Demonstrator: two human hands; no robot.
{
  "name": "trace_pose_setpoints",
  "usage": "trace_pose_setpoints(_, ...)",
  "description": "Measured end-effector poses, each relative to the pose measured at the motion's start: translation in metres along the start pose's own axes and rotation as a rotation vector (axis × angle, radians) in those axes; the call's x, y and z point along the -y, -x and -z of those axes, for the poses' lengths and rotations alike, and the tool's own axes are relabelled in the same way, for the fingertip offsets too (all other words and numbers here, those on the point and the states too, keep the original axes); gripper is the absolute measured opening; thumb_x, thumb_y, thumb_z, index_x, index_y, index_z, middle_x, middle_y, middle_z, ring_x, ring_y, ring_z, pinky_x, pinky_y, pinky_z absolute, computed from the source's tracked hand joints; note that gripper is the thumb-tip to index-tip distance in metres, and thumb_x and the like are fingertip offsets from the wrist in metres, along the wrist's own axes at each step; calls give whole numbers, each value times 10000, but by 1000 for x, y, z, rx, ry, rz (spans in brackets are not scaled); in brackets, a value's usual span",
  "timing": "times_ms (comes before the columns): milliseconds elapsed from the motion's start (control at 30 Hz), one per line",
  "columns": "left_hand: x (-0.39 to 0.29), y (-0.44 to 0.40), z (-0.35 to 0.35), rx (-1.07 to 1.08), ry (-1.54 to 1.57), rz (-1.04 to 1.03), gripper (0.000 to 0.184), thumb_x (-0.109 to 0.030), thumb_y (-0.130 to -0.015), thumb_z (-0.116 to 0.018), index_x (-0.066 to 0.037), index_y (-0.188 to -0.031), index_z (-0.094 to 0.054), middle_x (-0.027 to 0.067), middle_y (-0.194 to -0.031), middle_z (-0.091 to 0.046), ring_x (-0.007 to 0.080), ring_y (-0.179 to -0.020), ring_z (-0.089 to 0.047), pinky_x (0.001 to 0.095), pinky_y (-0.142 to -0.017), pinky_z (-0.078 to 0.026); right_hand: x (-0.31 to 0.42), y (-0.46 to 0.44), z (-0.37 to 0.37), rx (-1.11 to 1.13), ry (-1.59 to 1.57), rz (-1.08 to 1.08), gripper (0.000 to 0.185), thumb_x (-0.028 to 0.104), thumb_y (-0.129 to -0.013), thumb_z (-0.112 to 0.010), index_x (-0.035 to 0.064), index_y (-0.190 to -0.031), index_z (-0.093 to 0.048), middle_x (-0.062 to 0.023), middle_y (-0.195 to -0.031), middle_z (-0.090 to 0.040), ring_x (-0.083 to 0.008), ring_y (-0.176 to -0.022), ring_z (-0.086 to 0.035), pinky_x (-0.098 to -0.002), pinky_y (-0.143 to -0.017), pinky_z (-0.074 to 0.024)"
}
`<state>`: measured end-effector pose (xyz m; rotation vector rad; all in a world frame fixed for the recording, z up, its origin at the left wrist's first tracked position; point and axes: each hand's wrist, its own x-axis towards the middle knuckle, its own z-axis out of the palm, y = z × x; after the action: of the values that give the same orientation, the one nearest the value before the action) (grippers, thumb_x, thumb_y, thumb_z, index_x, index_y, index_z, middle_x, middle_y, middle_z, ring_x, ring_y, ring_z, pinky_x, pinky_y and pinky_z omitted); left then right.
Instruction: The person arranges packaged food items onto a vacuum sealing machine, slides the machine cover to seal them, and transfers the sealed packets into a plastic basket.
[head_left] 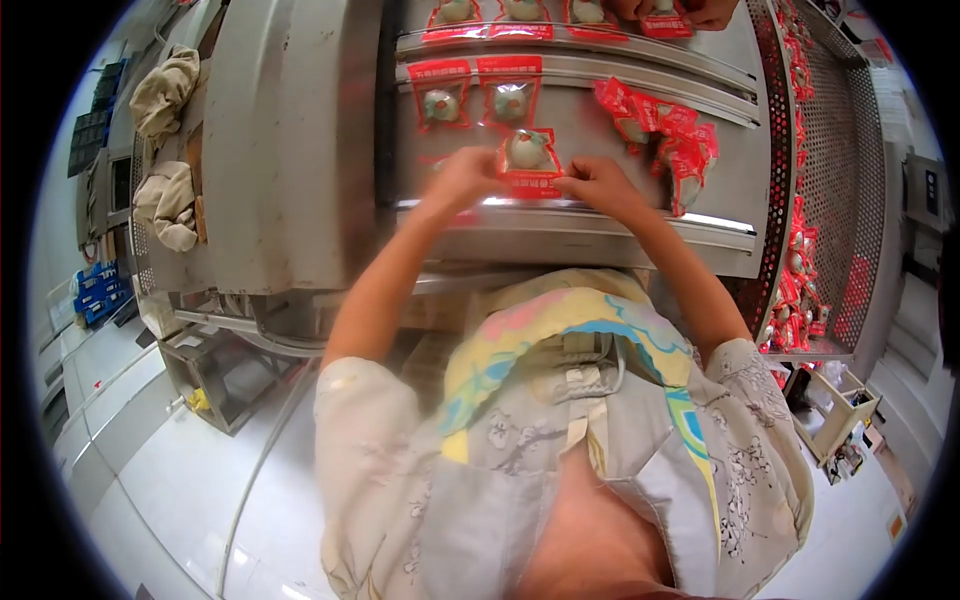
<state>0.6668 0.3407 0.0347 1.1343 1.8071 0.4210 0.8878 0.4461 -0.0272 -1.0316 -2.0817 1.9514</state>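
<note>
Between my hands is a red-and-clear plastic packet with a pale, egg-shaped item inside. My left hand is closed at its lower left edge, slightly blurred. On the opposite lower corner, the fingers of my right hand pinch the packet. Just beyond it, two similar packets, a left packet and a right packet, lie side by side along a metal bar. A loose pile of red packets sits to the right of my right hand. Something red and blurred shows beneath my left hand.
Another person's hand is at the far row, by more packets. A perforated metal trough on the right holds many red packets. Left of the work surface stands a large metal cover, with beige cloths beyond.
</note>
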Motion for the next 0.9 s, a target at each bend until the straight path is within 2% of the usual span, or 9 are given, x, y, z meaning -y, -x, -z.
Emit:
trace_pose_setpoints(67, 3, 3, -12, -172, -257, -111, 352, -208, -671, -772, -62, -927, -579, 158, -781, -659, 314, -755, -648, 397, -682, -497, -10, -5, -6, -56, 136, 13, 271, 265, -778, -692, 25, -700, -593, -65, -607, -573, -149, -591, -557, -304, -548, -428)
trace_pose_setpoints(233, 15, -7, -34, -249, -668, -46, 415, -240, -689, -767, -61, -959, -508, 158, -785, -657, 358, -815, -641, 474, -676, -488, -8, -3, -24, -210, 407, -11, 303, 330, -734, -697, 36, -744, -630, -131, -685, -619, -283, -618, -578, -390, -590, -447)
trace_pose_setpoints(300, 12, -8, -30, -235, -751, -28, 410, -245, -695, -765, -55, -957, -513, 150, -802, -661, 354, -824, -640, 471, -689, -490, -7, -4, -26, -141, 433, -15, 286, 321, -728, -702, 43, -742, -638, -132, -687, -621, -291, -628, -585, -395, -593, -450)
trace_pose_setpoints(400, 20, -13, -20, -128, -695, -102, 398, -216, -706, -750, -53, -987, -519, 130, -822, -669, 342, -844, -640, 466, -710, -487, -4, -4, -23, -53, 466, -53, 280, 314, -716, -714, 43, -730, -648, -139, -684, -619, -286, -631, -591, -398, -594, -451)
trace_pose_setpoints(533, 25, -17, -18, -122, -513, -34, 389, -172, -715, -724, -60, -1028, -523, 119, -844, -675, 338, -859, -639, 463, -730, -486, -5, -12, -10, 105, 446, -125, 301, 327, -699, -740, 36, -717, -666, -135, -679, -629, -254, -624, -601, -386, -596, -455)
trace_pose_setpoints(633, 21, -15, -24, -232, -550, -68, 376, -158, -727, -699, -60, -1037, -511, 152, -835, -670, 356, -844, -639, 476, -728, -488, 0, -12, -7, 88, 361, -174, 316, 342, -696, -751, 35, -741, -689, -120, -678, -642, -232, -611, -606, -364, -601, -465)
trace_pose_setpoints(733, 14, -10, -26, -235, -643, -67, 320, -154, -752, -660, -50, -1004, -492, 182, -809, -661, 375, -810, -640, 488, -702, -492, -3, -9, -17, -17, 431, -114, 314, 345, -698, -751, 42, -769, -705, -104, -673, -649, -216, -613, -613, -344, -613, -475)
trace_pose_setpoints(833, 14, -10, -25, -222, -711, -90, 259, -149, -774, -621, -43, -958, -473, 198, -782, -651, 385, -771, -641, 494, -668, -493, -2, -9, -17, 53, 428, -140, 301, 335, -708, -744, 44, -772, -705, -106, -686, -652, -221, -628, -620, -346, -623, -480)
trace_pose_setpoints(900, 9, -2, -21, -239, -730, -128, 227, -145, -785, -600, -36, -928, -462, 199, -765, -648, 388, -742, -640, 497, -647, -489, -7, -12, -17, 29, 282, -124, 303, 337, -716, -738, 42, -771, -697, -107, -691, -652, -221, -638, -623, -348, -628, -481)
